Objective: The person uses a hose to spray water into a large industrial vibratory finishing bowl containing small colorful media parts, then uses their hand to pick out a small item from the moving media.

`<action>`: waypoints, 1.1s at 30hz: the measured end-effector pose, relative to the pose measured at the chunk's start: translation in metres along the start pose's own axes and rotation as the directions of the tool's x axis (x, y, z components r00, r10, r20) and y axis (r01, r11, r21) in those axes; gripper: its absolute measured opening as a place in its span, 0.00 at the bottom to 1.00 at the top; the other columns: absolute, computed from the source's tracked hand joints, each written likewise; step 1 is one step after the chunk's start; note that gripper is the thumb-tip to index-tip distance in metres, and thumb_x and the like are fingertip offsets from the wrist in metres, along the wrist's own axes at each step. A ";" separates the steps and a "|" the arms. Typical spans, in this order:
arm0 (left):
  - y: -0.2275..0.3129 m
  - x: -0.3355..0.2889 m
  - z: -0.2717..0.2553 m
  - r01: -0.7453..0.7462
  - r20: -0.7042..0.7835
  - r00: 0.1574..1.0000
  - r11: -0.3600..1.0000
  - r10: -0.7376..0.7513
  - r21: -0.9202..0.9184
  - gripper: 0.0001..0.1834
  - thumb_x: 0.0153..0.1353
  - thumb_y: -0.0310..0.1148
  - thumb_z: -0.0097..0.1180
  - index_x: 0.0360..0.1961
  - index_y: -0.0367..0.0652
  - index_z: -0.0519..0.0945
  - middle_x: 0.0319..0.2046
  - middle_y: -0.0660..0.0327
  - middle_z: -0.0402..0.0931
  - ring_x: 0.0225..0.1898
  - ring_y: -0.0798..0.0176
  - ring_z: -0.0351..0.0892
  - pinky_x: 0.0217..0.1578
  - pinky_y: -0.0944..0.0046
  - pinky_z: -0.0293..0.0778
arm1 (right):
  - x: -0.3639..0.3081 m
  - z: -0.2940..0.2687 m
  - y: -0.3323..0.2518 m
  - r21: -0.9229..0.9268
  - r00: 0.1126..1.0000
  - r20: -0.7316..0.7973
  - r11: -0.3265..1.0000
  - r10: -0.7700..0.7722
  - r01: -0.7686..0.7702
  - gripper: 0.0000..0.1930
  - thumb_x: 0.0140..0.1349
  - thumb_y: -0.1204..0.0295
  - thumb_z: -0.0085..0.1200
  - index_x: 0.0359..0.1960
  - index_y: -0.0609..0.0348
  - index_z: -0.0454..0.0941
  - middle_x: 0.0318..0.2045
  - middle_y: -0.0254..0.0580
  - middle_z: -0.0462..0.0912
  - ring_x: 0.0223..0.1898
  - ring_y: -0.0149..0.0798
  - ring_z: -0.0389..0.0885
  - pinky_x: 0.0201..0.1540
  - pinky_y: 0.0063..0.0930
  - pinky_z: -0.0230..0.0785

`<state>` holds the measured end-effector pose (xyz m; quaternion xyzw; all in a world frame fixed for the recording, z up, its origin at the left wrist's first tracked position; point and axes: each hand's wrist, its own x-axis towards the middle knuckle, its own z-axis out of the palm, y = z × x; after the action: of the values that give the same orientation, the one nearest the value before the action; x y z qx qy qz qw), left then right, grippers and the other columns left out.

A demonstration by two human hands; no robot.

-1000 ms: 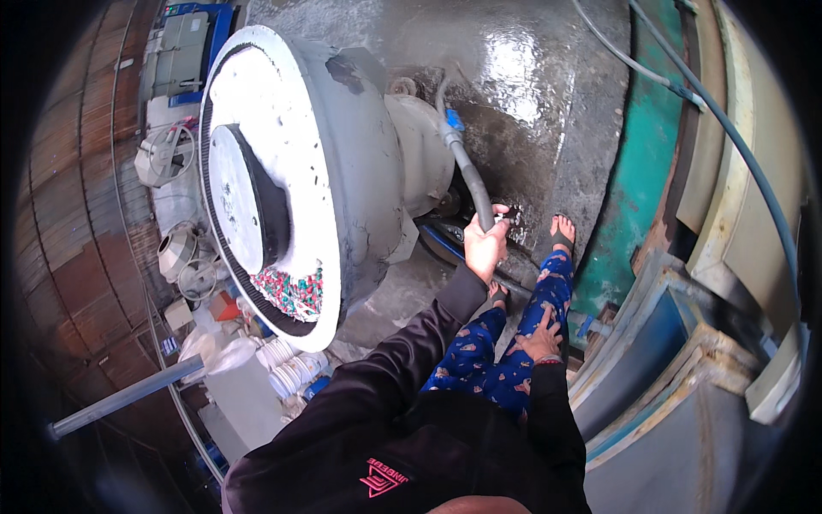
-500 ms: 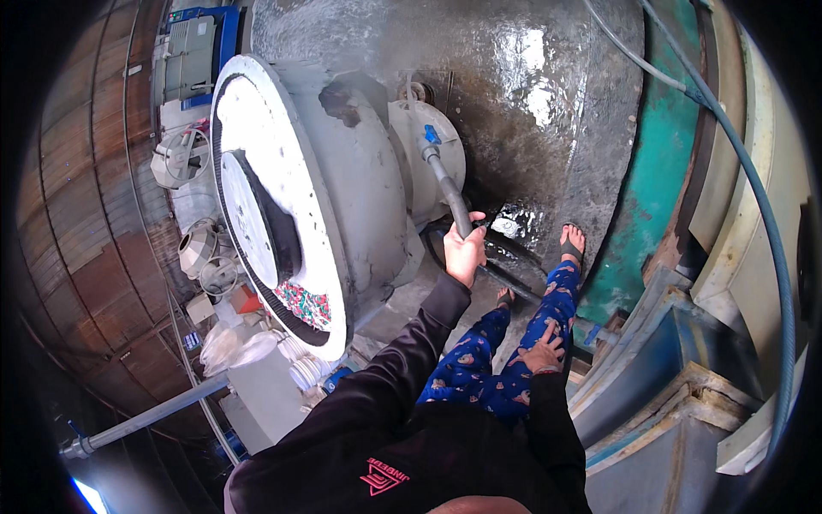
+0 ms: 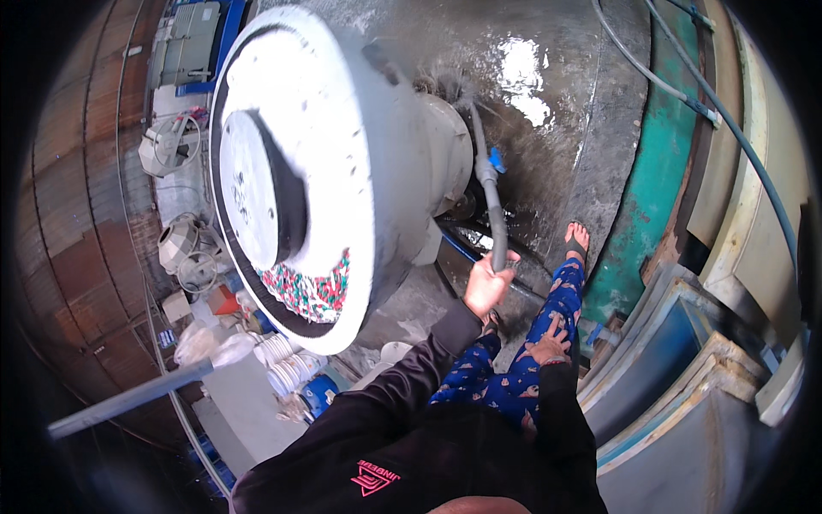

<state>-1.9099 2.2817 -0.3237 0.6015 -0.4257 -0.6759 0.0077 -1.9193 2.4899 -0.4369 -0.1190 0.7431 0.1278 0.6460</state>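
Observation:
My left hand point(image 3: 488, 284) is closed round a grey water hose point(image 3: 494, 214), its arm stretched forward. The hose has a blue valve handle point(image 3: 497, 160) and a thinner pipe end, from which water sprays at the base of a large machine. On my right thigh, over blue patterned trousers point(image 3: 479, 385), my right hand point(image 3: 550, 343) lies with its fingers spread, holding nothing. Left of the hose stands the big pale round tub machine point(image 3: 398, 188), with a raised centre disc point(image 3: 248, 188) and many small red, green and white pieces point(image 3: 312, 291) in its near part.
Wet concrete floor point(image 3: 565, 94) with a green strip point(image 3: 664, 163) runs ahead and right. Blue-grey bins point(image 3: 659, 360) stand close on my right. A hose point(image 3: 753, 154) hangs at the right. White buckets point(image 3: 295, 373) and small hexagonal drums point(image 3: 180, 240) are at the left.
My left hand has moved right and nearer, and the hose has swung right with it, still gripped. The view has shifted, so the tub looks larger. My right hand stays on the thigh.

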 end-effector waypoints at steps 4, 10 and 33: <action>-0.072 -0.053 -0.044 0.019 0.112 0.994 0.999 -0.014 -0.042 0.13 0.50 0.22 0.43 0.39 0.39 0.69 0.10 0.70 0.59 0.07 0.76 0.55 0.07 0.72 0.53 | 0.007 0.057 0.011 -0.008 0.990 -0.091 0.994 -0.105 0.105 0.55 0.40 0.53 0.61 0.62 0.34 0.28 0.61 0.48 0.44 0.59 0.58 0.49 0.53 0.58 0.52; -0.212 -0.124 -0.163 0.006 0.186 0.982 0.997 -0.020 0.078 0.12 0.49 0.23 0.44 0.37 0.35 0.69 0.12 0.57 0.69 0.07 0.68 0.66 0.05 0.70 0.58 | 0.062 0.125 0.085 0.616 0.879 -0.267 0.631 -0.395 0.471 0.27 0.56 0.62 0.45 0.58 0.53 0.59 0.47 0.36 0.72 0.38 0.36 0.72 0.30 0.30 0.69; -0.424 -0.315 -0.367 -0.246 -0.225 0.963 0.818 0.146 -0.520 0.13 0.48 0.26 0.51 0.37 0.43 0.72 0.12 0.71 0.60 0.09 0.77 0.55 0.08 0.74 0.56 | -0.071 0.254 0.098 0.405 0.876 -0.270 0.778 -0.399 0.479 0.14 0.58 0.66 0.46 0.46 0.49 0.70 0.30 0.36 0.78 0.23 0.32 0.75 0.21 0.30 0.68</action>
<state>-1.3094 2.5091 -0.2860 0.5844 -0.2739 -0.7087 0.2849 -1.7066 2.6701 -0.3973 -0.1433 0.7551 -0.2173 0.6018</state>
